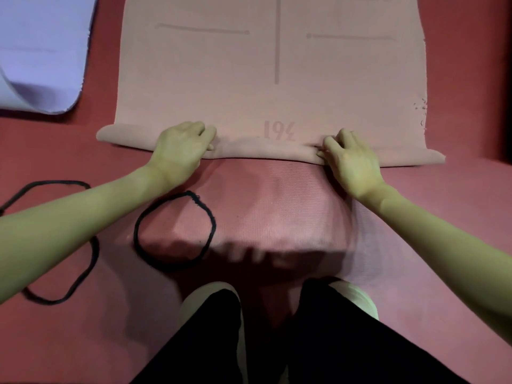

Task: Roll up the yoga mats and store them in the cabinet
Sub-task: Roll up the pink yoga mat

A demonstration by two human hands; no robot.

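Observation:
A pale pink yoga mat (221, 79) lies flat on the red floor and runs away from me, with faint lines and a printed number on it. Its near end is curled into a thin roll (263, 149) across the view. My left hand (180, 146) presses on the roll left of centre, fingers curled over it. On the right part of the roll, my right hand (350, 159) grips in the same way. No cabinet is in view.
A lavender mat (41, 56) with a curled edge lies at the far left. Two black elastic loops rest on the red floor, one (174, 228) under my left forearm and one (55, 245) further left. My knees in black trousers (277, 342) are at the bottom.

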